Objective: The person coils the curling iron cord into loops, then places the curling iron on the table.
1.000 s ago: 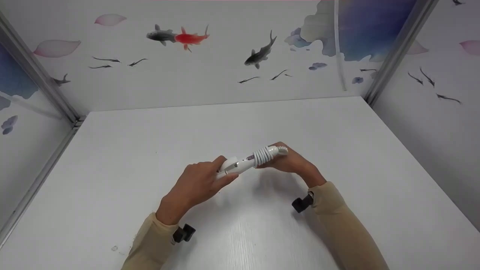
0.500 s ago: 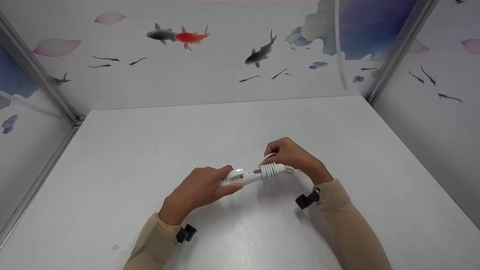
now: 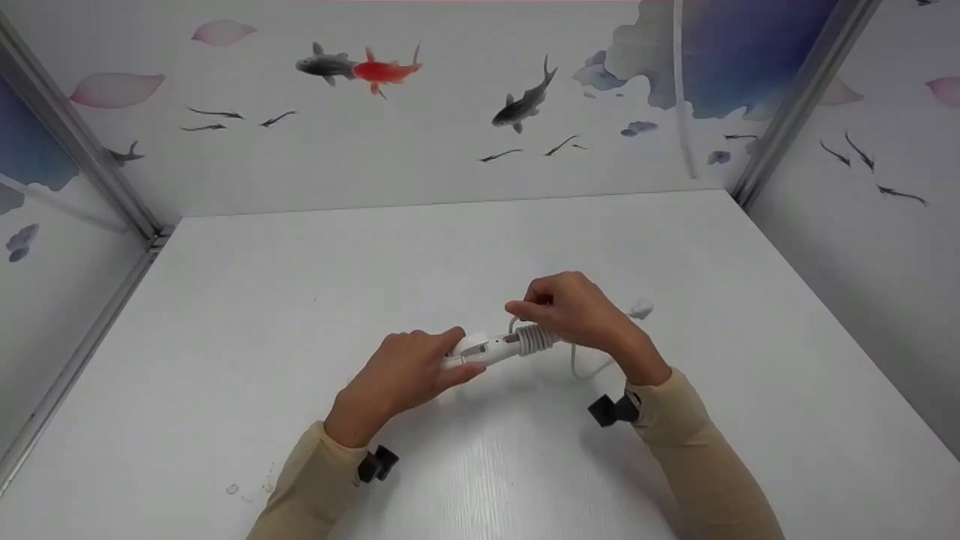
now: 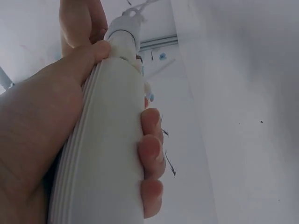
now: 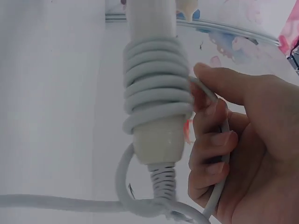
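My left hand (image 3: pixel 401 375) grips a white curling iron (image 3: pixel 499 349) round its thick body, thumb along the near side. The left wrist view shows fingertips (image 4: pixel 152 156) curled round the far side of that body, which has ribs on its left. Grey-white cord (image 5: pixel 156 86) is wound in several tight turns around the iron's cord end. My right hand (image 3: pixel 581 311) is close beside these turns, its fingers curled round a free length of the cord. Below the end of the iron, the cord loops past its ribbed strain relief (image 5: pixel 163 182). The plug (image 3: pixel 641 308) shows beyond the right wrist.
The white tabletop (image 3: pixel 315 300) lies below both hands, with walls printed with fish and petals at the back and sides. A black wrist camera (image 3: pixel 377 463) is on the left sleeve, and another black camera (image 3: pixel 613 411) on the right.
The iron has dropped slightly and tilted flatter. My right hand has come from behind the coil to above it, taking the cord. A cord loop and the plug have come into view.
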The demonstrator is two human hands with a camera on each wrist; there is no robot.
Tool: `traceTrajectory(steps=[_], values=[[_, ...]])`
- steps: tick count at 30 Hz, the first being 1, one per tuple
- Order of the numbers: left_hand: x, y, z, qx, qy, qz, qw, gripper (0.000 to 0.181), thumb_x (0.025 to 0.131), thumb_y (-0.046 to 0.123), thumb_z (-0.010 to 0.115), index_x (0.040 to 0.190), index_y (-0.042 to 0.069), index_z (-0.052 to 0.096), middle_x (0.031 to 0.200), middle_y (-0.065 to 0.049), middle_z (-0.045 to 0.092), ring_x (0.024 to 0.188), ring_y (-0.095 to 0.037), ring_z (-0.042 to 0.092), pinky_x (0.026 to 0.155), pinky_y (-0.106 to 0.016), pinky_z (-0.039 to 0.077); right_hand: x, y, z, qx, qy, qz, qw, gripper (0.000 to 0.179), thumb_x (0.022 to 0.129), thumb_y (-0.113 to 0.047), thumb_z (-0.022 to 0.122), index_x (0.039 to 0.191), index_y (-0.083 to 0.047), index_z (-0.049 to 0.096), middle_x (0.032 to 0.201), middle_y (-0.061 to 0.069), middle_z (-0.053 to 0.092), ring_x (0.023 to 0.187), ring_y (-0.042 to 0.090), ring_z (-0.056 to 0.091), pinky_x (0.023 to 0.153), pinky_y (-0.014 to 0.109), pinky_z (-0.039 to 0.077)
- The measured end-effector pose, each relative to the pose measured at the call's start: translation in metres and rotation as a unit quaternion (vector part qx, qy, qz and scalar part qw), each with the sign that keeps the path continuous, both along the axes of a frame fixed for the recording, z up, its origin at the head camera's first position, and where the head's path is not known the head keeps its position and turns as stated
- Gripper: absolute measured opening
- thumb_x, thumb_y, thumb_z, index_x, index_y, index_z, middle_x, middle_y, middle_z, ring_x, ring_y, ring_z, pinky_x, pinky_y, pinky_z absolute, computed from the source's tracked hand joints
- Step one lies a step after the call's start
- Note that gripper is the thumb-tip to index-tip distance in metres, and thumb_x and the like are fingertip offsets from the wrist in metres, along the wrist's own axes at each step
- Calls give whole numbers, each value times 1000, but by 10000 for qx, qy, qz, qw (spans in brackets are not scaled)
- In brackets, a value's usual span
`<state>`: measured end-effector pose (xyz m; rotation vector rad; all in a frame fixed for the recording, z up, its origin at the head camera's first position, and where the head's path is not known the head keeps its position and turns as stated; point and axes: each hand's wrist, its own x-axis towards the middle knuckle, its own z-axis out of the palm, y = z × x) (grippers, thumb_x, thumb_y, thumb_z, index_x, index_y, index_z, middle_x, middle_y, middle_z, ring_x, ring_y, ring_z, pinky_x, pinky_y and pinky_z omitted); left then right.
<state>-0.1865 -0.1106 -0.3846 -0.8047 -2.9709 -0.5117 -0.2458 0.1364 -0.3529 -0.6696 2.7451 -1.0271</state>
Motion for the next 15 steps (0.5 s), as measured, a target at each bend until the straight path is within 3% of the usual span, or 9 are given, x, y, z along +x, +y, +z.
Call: traceTrajectory(steps=[4,9,15], values=[[-2,-2,1,-21,-113,424,9990,37,96,50,61,104,14,56,66,1,49,56,-15,42,53,-28,33,4,-1,2,-202,39,148,9997,25,98,-34,65,89,-12,73,77,1,63,70,15,51,65,30,44],[-4,-6,4,35,-26,948,9955,40,96,49,62,111,12,58,71,-3,56,58,-17,47,54,-29,36,5,-2,4,-523,-2,304,9982,23,101,-32,60,102,-13,75,71,-1,48,67,14,41,62,27,36],[-6,-9,8,315,132,1294,9910,40,96,47,63,113,11,58,75,-6,62,59,-18,50,53,-29,37,5,-1,4,-846,-142,729,9936,27,104,-29,55,115,-12,73,75,-1,42,69,16,40,62,25,35]])
